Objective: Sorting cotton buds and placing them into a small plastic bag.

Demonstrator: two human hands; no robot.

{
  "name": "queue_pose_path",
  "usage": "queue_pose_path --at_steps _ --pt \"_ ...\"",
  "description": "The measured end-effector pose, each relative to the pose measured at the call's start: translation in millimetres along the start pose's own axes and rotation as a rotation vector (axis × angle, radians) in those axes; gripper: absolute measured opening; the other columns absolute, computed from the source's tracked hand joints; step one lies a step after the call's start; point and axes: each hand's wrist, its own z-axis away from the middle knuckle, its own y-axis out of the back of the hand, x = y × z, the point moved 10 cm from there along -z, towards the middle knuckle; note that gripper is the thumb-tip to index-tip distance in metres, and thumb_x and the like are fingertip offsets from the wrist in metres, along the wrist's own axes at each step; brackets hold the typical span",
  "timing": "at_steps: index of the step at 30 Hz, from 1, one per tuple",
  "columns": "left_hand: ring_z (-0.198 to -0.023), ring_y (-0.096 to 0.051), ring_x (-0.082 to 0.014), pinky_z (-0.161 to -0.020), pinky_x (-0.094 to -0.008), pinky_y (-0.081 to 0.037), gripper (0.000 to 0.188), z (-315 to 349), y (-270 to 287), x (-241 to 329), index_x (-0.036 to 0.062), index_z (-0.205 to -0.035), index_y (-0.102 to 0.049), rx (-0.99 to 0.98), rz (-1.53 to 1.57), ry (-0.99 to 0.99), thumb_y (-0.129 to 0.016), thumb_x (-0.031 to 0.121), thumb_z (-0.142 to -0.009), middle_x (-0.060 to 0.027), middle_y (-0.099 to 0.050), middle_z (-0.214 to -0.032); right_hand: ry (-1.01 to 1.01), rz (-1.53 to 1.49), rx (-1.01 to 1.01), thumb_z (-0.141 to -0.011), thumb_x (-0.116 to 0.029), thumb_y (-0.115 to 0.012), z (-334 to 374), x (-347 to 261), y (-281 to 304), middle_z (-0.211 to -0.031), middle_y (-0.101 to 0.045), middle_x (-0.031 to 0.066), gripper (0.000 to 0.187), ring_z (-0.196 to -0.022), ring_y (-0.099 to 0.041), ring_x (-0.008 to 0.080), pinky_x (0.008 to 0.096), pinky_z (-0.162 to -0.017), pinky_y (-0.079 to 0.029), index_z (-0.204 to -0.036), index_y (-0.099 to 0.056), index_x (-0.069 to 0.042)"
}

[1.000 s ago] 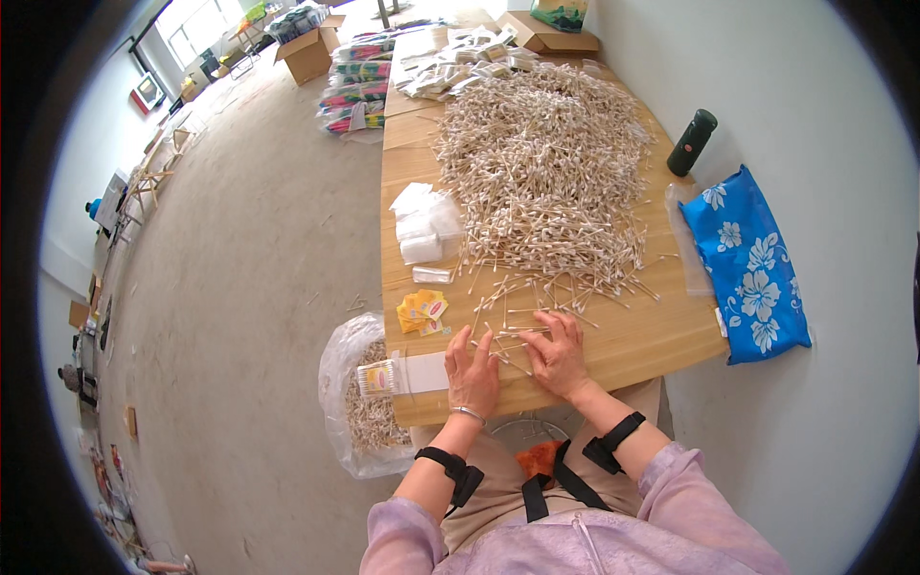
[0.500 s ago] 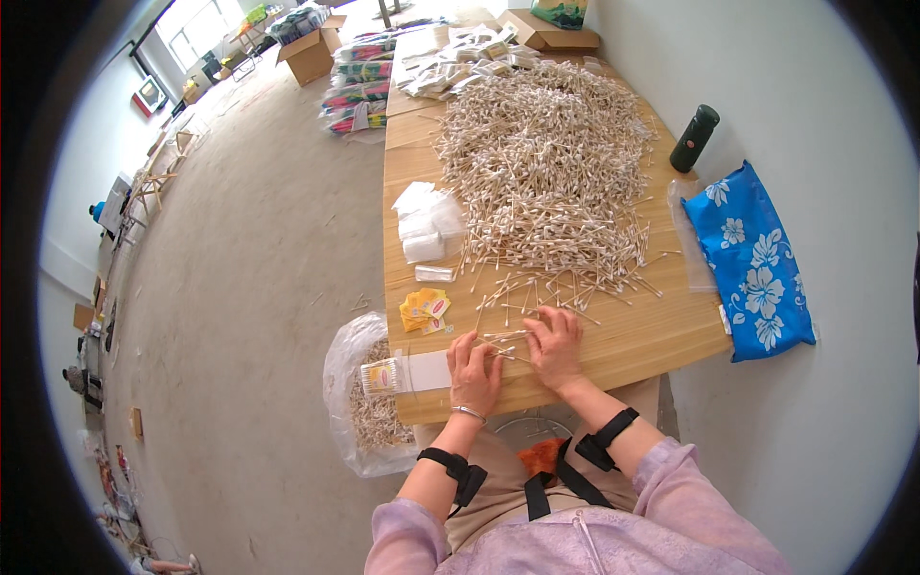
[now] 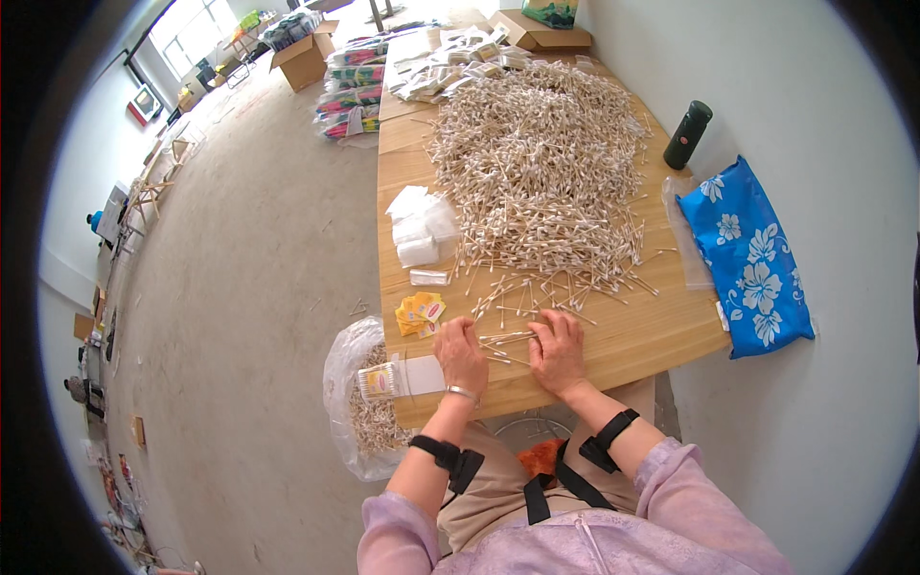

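Both hands rested at the near edge of the long light-wood table (image 3: 661,335). The left hand (image 3: 461,353) lay knuckles up, fingers curled loosely over a small gathered bunch of wooden-stemmed cotton swabs (image 3: 503,342) lying flat on the tabletop; whether it actually pinched any could not be told. The right hand (image 3: 558,347) lay palm down, fingers spread slightly and bent, fingertips touching the other end of the same bunch. The swabs lay between the two hands, roughly parallel.

Beyond the hands, a very large loose heap of the same cotton swabs (image 3: 537,163) covered the middle of the table, with stragglers scattered toward the near edge. Left of the heap sat a stack of small clear plastic bags (image 3: 420,225); nearer, a few small yellow paper labels (image 3: 420,313). A filled clear packet of swabs (image 3: 398,378) lay just beside the left hand at the table edge. A translucent plastic sack holding swabs (image 3: 362,412) stood on the floor below it.

At the right side stood a dark green cylindrical bottle (image 3: 688,134) and a blue floral fabric bag (image 3: 747,254).
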Motion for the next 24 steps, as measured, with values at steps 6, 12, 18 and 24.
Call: queue_pose_path --at_steps 6,12,18,24 --pt "-0.085 -0.056 -0.0231 -0.081 -0.0374 -0.035 0.011 -33.3 -27.2 5.5 0.0130 -0.097 -0.063 -0.121 -0.175 -0.112 -0.062 0.017 -0.086 -0.0034 -0.060 -0.083 -0.012 -0.013 -0.003 -0.075 -0.011 -0.062 1.2 0.2 -1.7 -0.118 -0.052 0.0099 0.026 -0.116 -0.044 0.0295 0.0419 -0.099 -0.035 -0.100 -0.063 -0.008" --pt "-0.086 -0.058 -0.0235 -0.081 -0.0372 -0.036 0.008 -27.2 -35.7 3.8 0.0120 -0.086 -0.065 -0.176 -0.175 -0.134 -0.065 0.020 -0.084 -0.0037 -0.061 -0.083 -0.024 -0.019 -0.012 -0.074 -0.011 -0.061 -0.3 -0.5 -2.8 -0.116 -0.052 0.0109 0.026 -0.114 -0.045 0.0303 0.0421 -0.098 -0.035 -0.100 -0.062 -0.007" --pt "-0.082 -0.058 -0.0276 -0.077 -0.0395 -0.040 0.006 -10.4 -6.8 -11.8 0.0096 -0.092 -0.060 -0.063 -0.041 -0.028 -0.057 0.014 -0.089 -0.0087 -0.061 -0.081 -0.020 -0.041 -0.002 -0.073 -0.011 -0.061 -0.7 2.9 -4.1 -0.116 -0.052 0.0120 0.026 -0.115 -0.045 0.0309 0.0425 -0.099 -0.035 -0.099 -0.062 -0.007" --pt "-0.081 -0.059 -0.0288 -0.078 -0.0402 -0.041 0.008 -16.2 3.0 -65.9 0.0083 -0.093 -0.059 -0.013 0.258 0.349 -0.055 0.014 -0.090 -0.0109 -0.062 -0.079 -0.031 -0.060 -0.032 -0.074 -0.012 -0.061 -1.2 2.5 -4.3 -0.119 -0.050 0.0127 0.027 -0.118 -0.042 0.0312 0.0436 -0.101 -0.034 -0.101 -0.061 -0.006"
